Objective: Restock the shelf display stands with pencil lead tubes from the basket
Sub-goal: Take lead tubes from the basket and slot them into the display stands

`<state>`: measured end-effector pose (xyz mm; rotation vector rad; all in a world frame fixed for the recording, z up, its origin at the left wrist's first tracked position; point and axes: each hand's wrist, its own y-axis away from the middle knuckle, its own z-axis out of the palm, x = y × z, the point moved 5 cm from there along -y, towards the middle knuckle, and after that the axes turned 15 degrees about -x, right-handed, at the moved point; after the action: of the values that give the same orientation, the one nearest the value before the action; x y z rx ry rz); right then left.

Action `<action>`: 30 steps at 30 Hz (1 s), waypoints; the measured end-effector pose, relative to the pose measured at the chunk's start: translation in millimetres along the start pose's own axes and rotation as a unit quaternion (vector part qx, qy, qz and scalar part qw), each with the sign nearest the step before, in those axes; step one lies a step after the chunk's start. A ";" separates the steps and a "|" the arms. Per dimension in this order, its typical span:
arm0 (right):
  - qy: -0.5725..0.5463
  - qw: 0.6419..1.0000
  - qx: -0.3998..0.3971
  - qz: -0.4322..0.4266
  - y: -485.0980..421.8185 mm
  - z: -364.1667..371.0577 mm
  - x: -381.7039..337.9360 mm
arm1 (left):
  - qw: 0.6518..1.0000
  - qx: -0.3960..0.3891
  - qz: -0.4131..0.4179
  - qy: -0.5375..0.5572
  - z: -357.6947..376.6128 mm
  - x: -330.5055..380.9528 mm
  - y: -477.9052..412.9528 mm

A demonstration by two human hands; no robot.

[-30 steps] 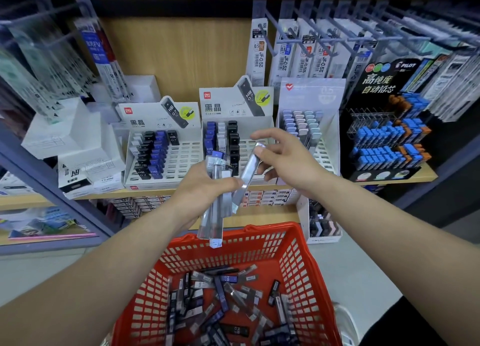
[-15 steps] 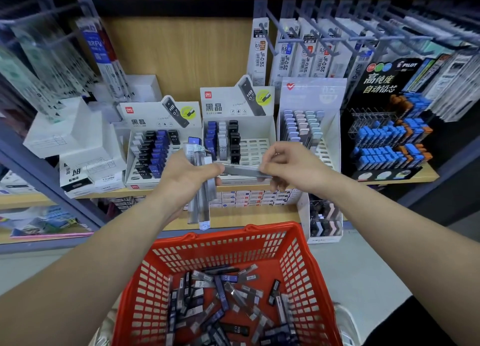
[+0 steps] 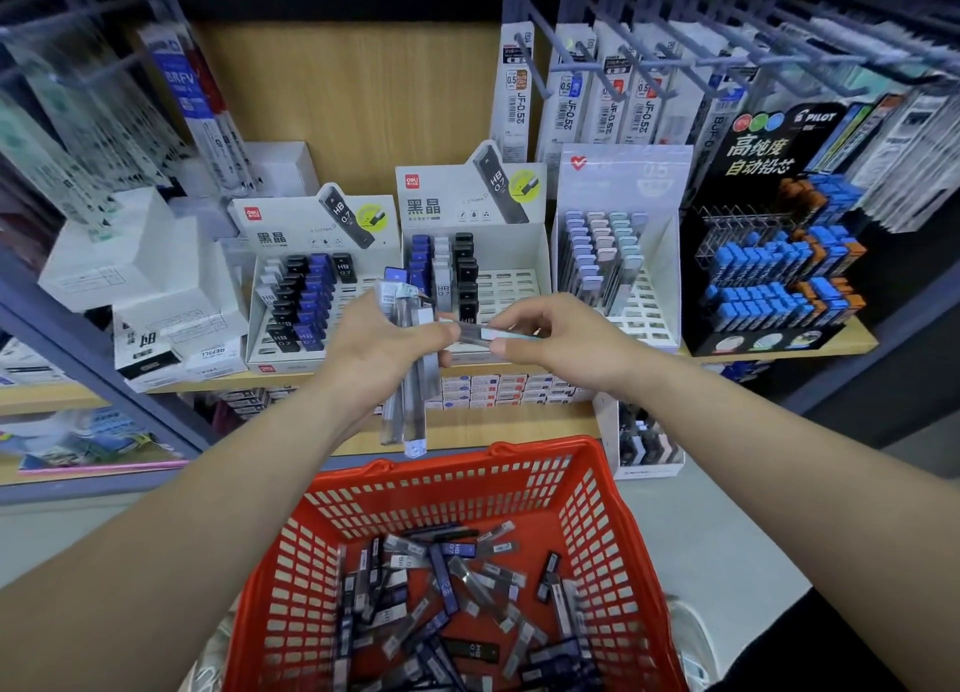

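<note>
Your right hand (image 3: 550, 338) had swung its single tube (image 3: 485, 333) down from a steep tilt to lying level, and your left hand (image 3: 384, 351) had brought its bundle (image 3: 408, 395) in so both hands met in front of the middle stand (image 3: 509, 286). Over the last half second almost nothing shifted further. Your right thumb and fingertips pinched the tube by its right end. Its left end sat at your left thumb, and I could not tell whether that hand gripped it too. Your left fingers were curled tight round the bundle, which hung upright below the fist. That looked like you drawing one tube from the bundle and turning it to check its kind, so nothing had gone into a slot yet. Bare slots showed on the right of the middle stand and in the left stand (image 3: 306, 223). The tube's pale end hinted at the pastel stand (image 3: 647, 301) further right, though blur left that unsure. Many loose tubes (image 3: 441, 603) lay in the red basket (image 3: 545, 449) near you, so plenty of restocking remained.
</note>
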<state>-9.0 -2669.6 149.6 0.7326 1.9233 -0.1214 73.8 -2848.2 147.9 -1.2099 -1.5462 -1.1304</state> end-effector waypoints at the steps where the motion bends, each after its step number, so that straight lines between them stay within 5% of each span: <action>1: -0.004 1.000 0.001 0.003 -0.5 0.3 1.5 | 1.000 0.001 -0.003 -0.005 0.9 0.4 0.3; 18: -0.038 0.995 -0.075 -0.045 14.1 1.4 0.2 | 0.999 -0.039 0.000 0.007 16.5 7.2 -8.7; 24: -0.021 0.994 0.104 -0.004 41.0 -61.4 26.9 | 0.997 -0.070 -0.012 0.009 26.1 4.2 -8.2; 30: 0.048 0.956 0.290 0.017 73.5 -115.3 60.2 | 0.994 -0.104 -0.008 -0.007 43.6 0.8 -5.0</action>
<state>-77.9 -2538.4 169.1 1.1737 1.9797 -0.6616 65.0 -2806.4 137.8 -1.3469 -1.4783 -1.3225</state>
